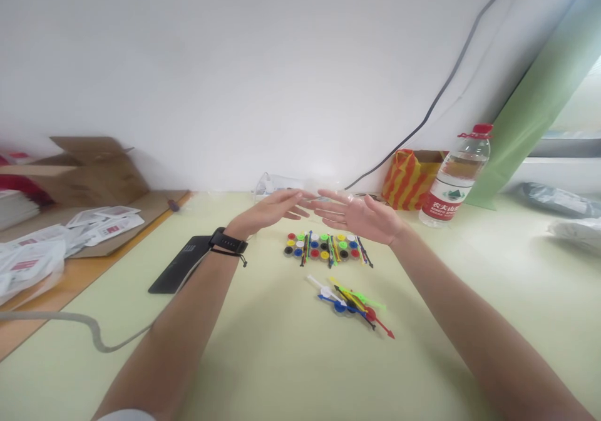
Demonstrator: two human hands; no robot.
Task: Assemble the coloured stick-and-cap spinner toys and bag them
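My left hand [275, 211], with a black watch [228, 242] on its wrist, is raised over the table with fingers stretched out. Its fingertips meet or overlap those of my right hand [359, 214], whose palm faces up with the fingers spread. Neither hand holds anything. Below them lie rows of small coloured round discs [323, 246], with bundles of thin coloured arrows [331, 249] between them. Closer to me is a loose pile of arrow spinners [350, 302] in white, blue, yellow, green, black and red, some with round hubs.
A black power bank [181, 264] with a grey cable [96, 330] lies left. Beyond it are white packets [113, 227] and a cardboard box [94, 171]. At right stand a water bottle [453, 183] and a red-yellow bag [406, 180]. Clear plastic [277, 185] lies by the wall.
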